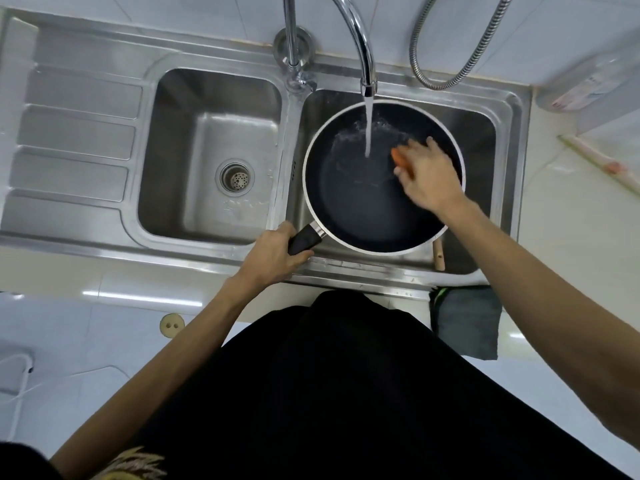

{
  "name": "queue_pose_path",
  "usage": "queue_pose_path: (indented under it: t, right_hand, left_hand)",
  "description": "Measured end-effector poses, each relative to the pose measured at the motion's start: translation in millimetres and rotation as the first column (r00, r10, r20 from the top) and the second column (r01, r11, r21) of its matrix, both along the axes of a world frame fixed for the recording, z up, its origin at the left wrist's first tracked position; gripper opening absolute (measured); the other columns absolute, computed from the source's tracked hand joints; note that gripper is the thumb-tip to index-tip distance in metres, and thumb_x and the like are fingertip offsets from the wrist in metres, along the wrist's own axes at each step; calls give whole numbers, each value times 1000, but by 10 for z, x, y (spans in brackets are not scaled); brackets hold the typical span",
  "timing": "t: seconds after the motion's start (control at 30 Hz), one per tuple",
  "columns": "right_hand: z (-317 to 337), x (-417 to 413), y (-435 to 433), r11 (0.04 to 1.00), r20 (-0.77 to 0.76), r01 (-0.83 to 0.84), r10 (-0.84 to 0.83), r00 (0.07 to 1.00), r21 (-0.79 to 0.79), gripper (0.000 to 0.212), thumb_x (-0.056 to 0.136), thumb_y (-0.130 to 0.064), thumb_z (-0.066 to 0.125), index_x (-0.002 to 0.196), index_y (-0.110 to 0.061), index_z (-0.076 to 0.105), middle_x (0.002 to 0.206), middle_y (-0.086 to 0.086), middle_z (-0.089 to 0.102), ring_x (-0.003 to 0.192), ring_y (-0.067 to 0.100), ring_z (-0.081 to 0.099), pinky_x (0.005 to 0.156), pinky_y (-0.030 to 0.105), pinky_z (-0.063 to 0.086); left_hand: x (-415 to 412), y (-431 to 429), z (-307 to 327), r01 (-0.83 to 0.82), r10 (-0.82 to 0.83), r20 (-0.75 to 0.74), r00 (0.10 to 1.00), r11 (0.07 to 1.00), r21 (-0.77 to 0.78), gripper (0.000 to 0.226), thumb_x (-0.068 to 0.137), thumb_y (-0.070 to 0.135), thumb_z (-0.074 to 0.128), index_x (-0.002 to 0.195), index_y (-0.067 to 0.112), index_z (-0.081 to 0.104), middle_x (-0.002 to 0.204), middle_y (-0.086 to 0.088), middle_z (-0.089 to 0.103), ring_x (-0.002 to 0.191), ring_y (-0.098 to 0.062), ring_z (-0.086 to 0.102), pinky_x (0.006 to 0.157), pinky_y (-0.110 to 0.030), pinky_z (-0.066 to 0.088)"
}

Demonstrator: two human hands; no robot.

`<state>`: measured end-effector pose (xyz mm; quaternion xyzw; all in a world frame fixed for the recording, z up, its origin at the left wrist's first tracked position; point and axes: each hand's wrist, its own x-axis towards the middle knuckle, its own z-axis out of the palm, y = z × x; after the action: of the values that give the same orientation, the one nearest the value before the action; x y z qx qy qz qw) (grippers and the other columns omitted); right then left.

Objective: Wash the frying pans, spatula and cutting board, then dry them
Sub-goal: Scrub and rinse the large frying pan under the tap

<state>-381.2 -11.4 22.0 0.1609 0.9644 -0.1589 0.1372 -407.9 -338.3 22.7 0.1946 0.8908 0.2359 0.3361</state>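
A black frying pan [360, 202] with a pale rim sits over the right sink basin [485, 133]. Water runs from the curved tap [363, 57] into the pan. My left hand [273, 258] grips the pan's black handle [304, 240] at the sink's front edge. My right hand [427, 174] is inside the pan on its right side and holds an orange sponge [400, 160] against the pan's surface; the hand is blurred. A wooden handle tip [439, 256] pokes out from under the pan at the front right.
The left basin [207, 150] holds only its drain strainer [235, 177]. A ribbed drainboard [76, 133] lies at the far left. A metal shower hose [460, 46] loops behind the tap. A grey cloth [467, 323] hangs over the counter's front edge on the right.
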Motion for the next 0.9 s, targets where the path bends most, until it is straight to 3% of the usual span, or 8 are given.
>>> queue_pose_path:
  t: [0.1, 0.2, 0.37, 0.47, 0.57, 0.7, 0.8, 0.9]
  right_hand:
    - [-175, 148, -130, 996, 147, -49, 37, 988, 80, 70, 102, -43, 45, 159, -9, 20, 166, 17, 17, 152, 41, 15, 119, 59, 21]
    - [-253, 130, -182, 995, 125, -18, 5, 992, 102, 76, 104, -46, 36, 161, -7, 3, 168, 17, -1, 154, 41, 2, 123, 58, 12]
    - [-188, -305, -417, 997, 49, -3, -1, 999, 72, 78, 105, -50, 28, 160, -4, -2, 167, 20, -7, 154, 40, -7, 125, 55, 3]
    - [-150, -538, -729, 990, 27, -136, 136, 990, 32, 76, 104, -52, 22, 160, -5, 2, 168, 20, -2, 154, 39, -5, 125, 56, 7]
    - [-208, -324, -1043, 948, 72, -315, 317, 946, -43, 71, 106, -50, 16, 161, -6, 4, 169, 15, -3, 155, 32, -7, 125, 54, 9]
    - [-106, 325, -982, 905, 140, -367, 400, 906, -212, 68, 105, -54, 8, 162, -17, 11, 170, 2, -2, 156, 21, -7, 127, 47, 1]
    - [-21, 756, -726, 955, 241, -289, 296, 924, -65, 85, 94, -65, -5, 162, -17, 12, 170, 3, 1, 157, 22, -1, 126, 49, 5]
    - [-88, 686, -328, 997, 263, -71, 58, 963, 41, 82, 99, -62, 7, 161, -7, 8, 168, 16, 0, 156, 33, 2, 126, 51, 8]
  left_hand:
    - [-10, -16, -36, -31, 31, 24, 999, 999, 23, 39, 88, 31, 75, 94, 10, 44, 72, -3, 53, 63, -24, 55, 48, -28, 37]
    - [17, -50, -33, -49, 48, 12, 999, 998, 31, 38, 88, 32, 75, 93, 11, 44, 71, -6, 56, 62, -27, 57, 51, -35, 41]
    - [107, -48, -2, -91, 92, -21, 996, 994, 55, 39, 88, 32, 75, 93, 10, 43, 68, -7, 54, 60, -29, 55, 54, -39, 44]
    - [72, -32, -1, -50, 51, -56, 997, 998, 35, 41, 89, 37, 73, 94, 11, 43, 67, -3, 52, 59, -28, 54, 52, -35, 41]
    - [18, 49, 19, -29, 27, -73, 997, 999, -25, 45, 90, 46, 70, 97, 9, 45, 74, -10, 57, 65, -33, 57, 56, -41, 48]
    - [-26, 93, 24, -48, 47, -43, 998, 998, -36, 44, 90, 47, 69, 99, 10, 46, 78, -12, 61, 69, -33, 60, 60, -45, 53]
    - [-38, 65, 19, -55, 54, -23, 998, 998, -39, 45, 89, 50, 69, 99, 12, 47, 79, -8, 60, 69, -27, 60, 59, -41, 51]
    - [0, 70, 36, -39, 38, -28, 999, 999, -31, 44, 90, 48, 69, 97, 13, 44, 73, -2, 54, 66, -23, 58, 56, -35, 44]
